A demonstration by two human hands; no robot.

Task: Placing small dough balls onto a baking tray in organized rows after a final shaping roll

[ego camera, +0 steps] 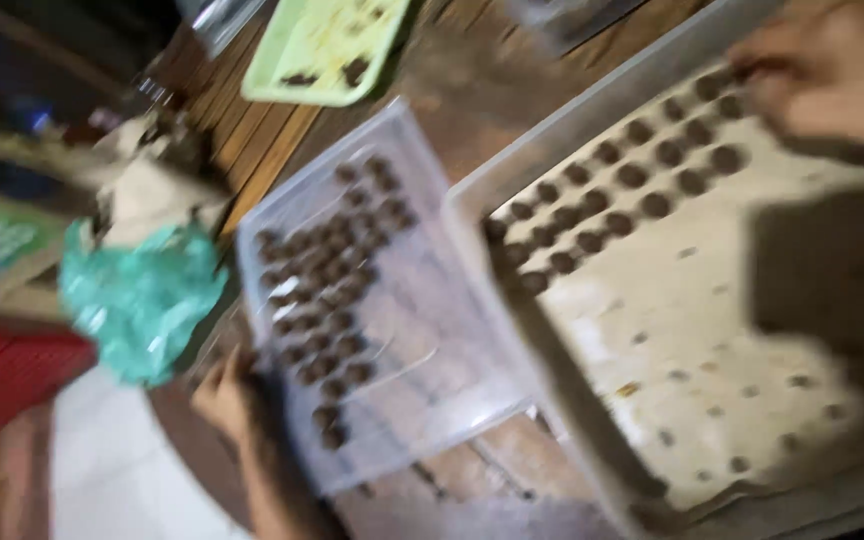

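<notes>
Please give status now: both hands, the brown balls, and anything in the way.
Left hand on clear container edge. Right hand at brown balls on lined tray, grip blurred. Nothing between them.

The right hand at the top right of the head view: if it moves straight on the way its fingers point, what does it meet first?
Probably the dark round balls in rows on the lined tray; the right hand points left toward them, fingertips at the nearest, though blur hides contact.
</notes>
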